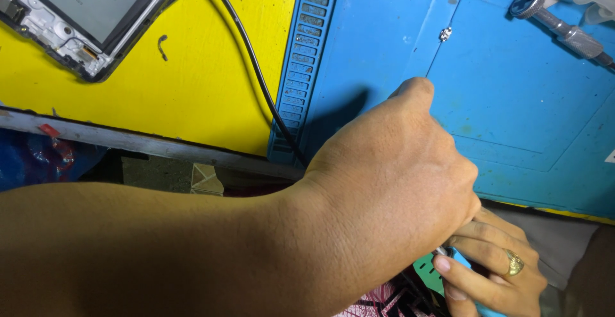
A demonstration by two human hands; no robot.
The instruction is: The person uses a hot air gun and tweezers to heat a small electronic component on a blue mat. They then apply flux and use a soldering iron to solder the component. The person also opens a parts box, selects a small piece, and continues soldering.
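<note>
1. Yellow surface (192,92) fills the upper left, ending in a worn grey edge with dark space below it.
2. Next in size is a blue work mat (512,99) over the right side of the surface, with a column of small ridged slots down its left border and a raised square panel further right.
3. Left hand (391,176) reaches across from the left on a bare forearm; it is clenched, knuckles up, at the mat's near edge, and what it grips is hidden under it.
4. Right hand (493,269), wearing a gold ring, sits just below and touching the left hand, its fingers closed around a small light-blue tool (462,260) with a metal tip that pokes out at the fingertips, off the mat's near edge.
5. An opened phone (83,16) lies at the top left, its screen lifted off the frame.
6. A black cable (253,67) runs from the phone down along the mat's left border.
7. A metal precision screwdriver (564,28) rests at the mat's top right, well apart from both hands.
8. A tiny screw (446,33) lies on the mat above the left hand.
</note>
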